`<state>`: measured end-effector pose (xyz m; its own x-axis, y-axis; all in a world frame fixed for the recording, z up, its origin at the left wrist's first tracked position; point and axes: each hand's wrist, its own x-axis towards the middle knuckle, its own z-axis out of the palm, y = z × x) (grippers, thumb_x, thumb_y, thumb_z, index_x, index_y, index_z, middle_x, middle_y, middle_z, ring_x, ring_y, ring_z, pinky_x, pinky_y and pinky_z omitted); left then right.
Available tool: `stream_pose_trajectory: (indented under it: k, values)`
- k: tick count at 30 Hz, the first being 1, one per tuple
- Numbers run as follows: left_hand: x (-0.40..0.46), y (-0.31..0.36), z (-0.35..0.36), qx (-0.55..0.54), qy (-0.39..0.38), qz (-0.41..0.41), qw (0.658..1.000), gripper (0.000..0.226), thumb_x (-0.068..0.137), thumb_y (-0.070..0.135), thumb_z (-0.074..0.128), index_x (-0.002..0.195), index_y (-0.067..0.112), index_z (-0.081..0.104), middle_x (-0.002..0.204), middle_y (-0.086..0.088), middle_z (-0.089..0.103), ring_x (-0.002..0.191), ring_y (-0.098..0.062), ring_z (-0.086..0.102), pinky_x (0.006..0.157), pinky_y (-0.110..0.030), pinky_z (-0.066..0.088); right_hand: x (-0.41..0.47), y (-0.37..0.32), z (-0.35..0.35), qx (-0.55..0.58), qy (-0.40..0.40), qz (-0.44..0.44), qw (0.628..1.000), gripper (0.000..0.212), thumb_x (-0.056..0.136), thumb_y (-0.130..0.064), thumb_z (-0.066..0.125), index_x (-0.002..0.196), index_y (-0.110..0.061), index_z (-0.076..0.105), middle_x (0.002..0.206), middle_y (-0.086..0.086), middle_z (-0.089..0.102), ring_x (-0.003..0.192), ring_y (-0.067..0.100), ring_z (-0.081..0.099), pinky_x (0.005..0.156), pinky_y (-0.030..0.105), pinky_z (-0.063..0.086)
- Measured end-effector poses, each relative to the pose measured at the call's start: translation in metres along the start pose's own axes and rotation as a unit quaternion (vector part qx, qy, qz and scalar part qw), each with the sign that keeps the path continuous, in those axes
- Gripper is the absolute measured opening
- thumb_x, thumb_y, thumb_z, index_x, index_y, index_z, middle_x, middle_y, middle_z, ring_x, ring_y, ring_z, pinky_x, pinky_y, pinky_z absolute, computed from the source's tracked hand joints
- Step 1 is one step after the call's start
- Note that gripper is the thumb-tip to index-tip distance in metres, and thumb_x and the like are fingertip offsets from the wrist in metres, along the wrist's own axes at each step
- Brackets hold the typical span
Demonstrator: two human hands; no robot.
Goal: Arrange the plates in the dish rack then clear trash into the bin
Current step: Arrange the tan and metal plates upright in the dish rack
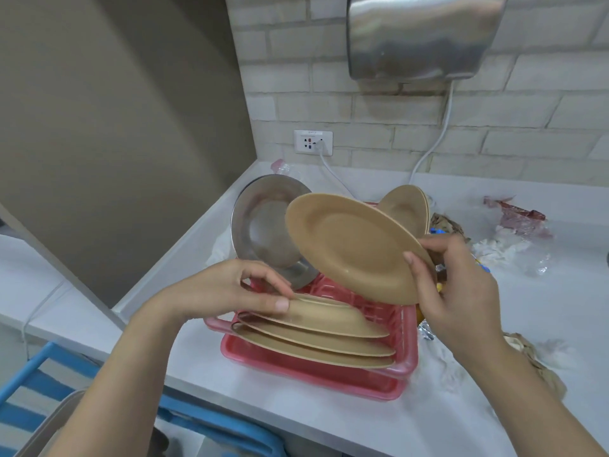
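Note:
A pink dish rack (408, 338) sits on the grey counter. Three tan plates (316, 338) lean in a row at its front. My left hand (230, 288) pinches the top edge of the foremost of them. My right hand (461, 288) grips the rim of another tan plate (349, 245), tilted in the air above the rack. A steel plate (263, 225) stands at the rack's back left and more tan plates (408, 206) stand at its back right. Crumpled tissue (497, 249), a red wrapper (520, 216) and brown paper (534, 361) lie on the counter to the right.
The counter (362, 420) ends in a corner against a brick wall with a socket (313, 142) and a cable. A steel hand dryer (425, 34) hangs above. A blue frame (211, 420) and a grey bin's edge (46, 423) show at lower left.

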<state>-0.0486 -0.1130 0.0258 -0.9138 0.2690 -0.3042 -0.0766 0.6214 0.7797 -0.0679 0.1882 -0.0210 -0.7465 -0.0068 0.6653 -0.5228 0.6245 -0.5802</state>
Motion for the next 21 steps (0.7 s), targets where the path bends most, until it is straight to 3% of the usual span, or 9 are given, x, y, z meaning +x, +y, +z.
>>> stream_pose_trajectory:
  k: [3,5,7,9,11,16,18,21]
  values:
    - [0.008,-0.009,-0.001,-0.027,0.128,-0.013,0.991,0.061,0.053,0.077,0.076,0.095,0.034,0.065,0.092,0.001,0.071,0.072,-0.012,0.066,0.068,-0.035,0.054,-0.01,0.002,0.002,0.002,-0.02,-0.026,0.999,0.01,0.091,-0.037,0.049,0.099,-0.031,0.051,0.085,-0.011,0.067,0.075,0.014,0.063,0.063,0.039,0.051]
    - [0.017,-0.017,0.001,-0.039,0.234,0.011,0.971,0.055,0.061,0.066,0.077,0.098,0.033,0.053,0.096,0.009,0.068,0.08,-0.008,0.067,0.08,-0.034,0.054,-0.014,0.003,0.005,0.002,-0.035,-0.031,0.999,0.01,0.091,-0.037,0.049,0.099,-0.032,0.052,0.091,-0.014,0.067,0.081,0.01,0.065,0.068,0.034,0.051]
    - [0.025,-0.02,0.005,-0.021,0.292,0.051,0.955,0.043,0.075,0.043,0.078,0.106,0.037,0.05,0.107,0.017,0.061,0.087,0.001,0.064,0.079,-0.027,0.052,-0.017,0.003,0.009,-0.003,-0.047,-0.042,0.998,0.009,0.091,-0.035,0.049,0.099,-0.032,0.053,0.096,-0.016,0.068,0.086,0.008,0.064,0.073,0.026,0.049]
    - [0.03,-0.022,0.007,0.021,0.31,0.09,0.946,0.041,0.081,0.029,0.078,0.114,0.041,0.056,0.11,0.018,0.059,0.094,0.003,0.062,0.079,-0.019,0.05,-0.018,0.003,0.012,-0.015,-0.059,-0.058,0.997,0.008,0.091,-0.033,0.05,0.097,-0.03,0.054,0.097,-0.018,0.067,0.086,0.008,0.064,0.072,0.025,0.048]
    - [0.032,-0.023,0.01,0.056,0.315,0.124,0.939,0.032,0.083,0.022,0.077,0.107,0.041,0.067,0.102,0.016,0.064,0.092,0.002,0.062,0.079,-0.013,0.048,-0.02,0.004,0.016,-0.02,-0.075,-0.061,0.995,0.008,0.091,-0.033,0.05,0.094,-0.028,0.056,0.096,-0.018,0.067,0.084,0.012,0.065,0.07,0.029,0.048]
    - [0.031,-0.036,0.016,0.092,0.327,0.153,0.928,0.034,0.08,0.016,0.079,0.087,0.049,0.074,0.084,0.016,0.071,0.083,-0.006,0.066,0.077,-0.028,0.053,-0.022,0.009,0.016,0.047,-0.126,-0.006,0.991,0.005,0.089,-0.029,0.064,0.089,-0.026,0.067,0.095,-0.021,0.069,0.088,0.0,0.064,0.074,0.018,0.048]
    - [0.027,-0.043,0.016,0.105,0.316,0.145,0.932,0.035,0.079,0.018,0.079,0.088,0.051,0.074,0.086,0.02,0.071,0.084,-0.005,0.066,0.077,-0.026,0.052,-0.024,0.011,0.013,0.097,-0.141,0.022,0.985,0.01,0.083,-0.019,0.075,0.091,-0.024,0.075,0.094,-0.022,0.072,0.086,-0.002,0.066,0.075,0.012,0.048]
    - [0.022,-0.049,0.015,0.088,0.28,0.117,0.949,0.033,0.078,0.014,0.08,0.089,0.045,0.077,0.084,0.022,0.071,0.083,-0.002,0.067,0.074,-0.018,0.051,-0.027,0.011,0.006,0.156,-0.176,0.044,0.971,0.022,0.076,-0.015,0.076,0.095,-0.024,0.078,0.094,-0.021,0.074,0.089,-0.004,0.068,0.08,0.008,0.047]
